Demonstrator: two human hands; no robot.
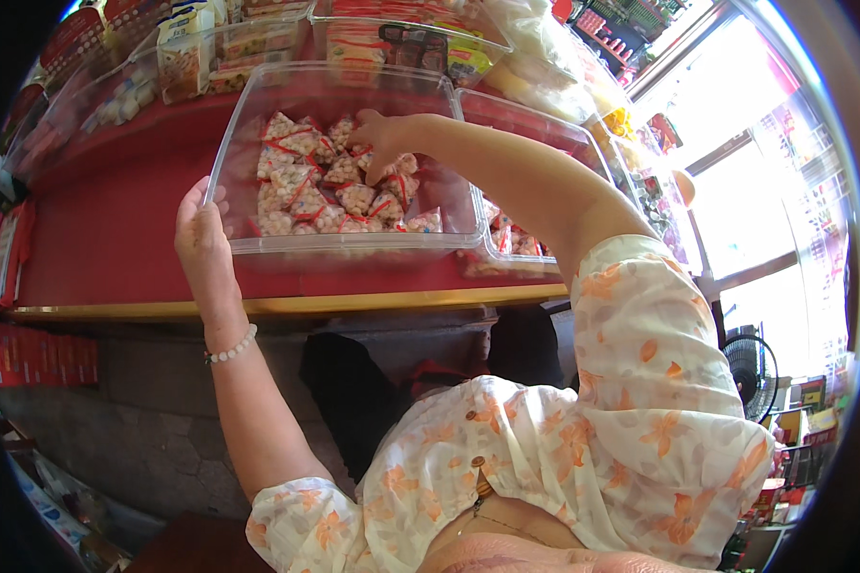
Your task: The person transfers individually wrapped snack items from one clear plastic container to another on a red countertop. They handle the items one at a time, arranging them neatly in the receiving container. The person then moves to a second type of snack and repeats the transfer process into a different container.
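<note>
A clear plastic bin (351, 242) stands on a red-covered table (122, 222). Inside it lie many small clear bags of pale round pieces (315, 204), marked with red strips. My left hand (204, 229) grips the bin's left rim, thumb on the near side; a bead bracelet is at that wrist. Reaching over the right side, my right hand (380, 140) is down among the bags at the back, its fingers spread and touching them. No bag is seen lifted in it, though the palm side is hidden.
To the right, a second clear bin (523, 261) holds similar bags, partly behind my right forearm. Bins of packaged goods (408, 43) line the back. A gold edge strip (401, 297) borders the table front. A black fan (751, 376) stands at the far right.
</note>
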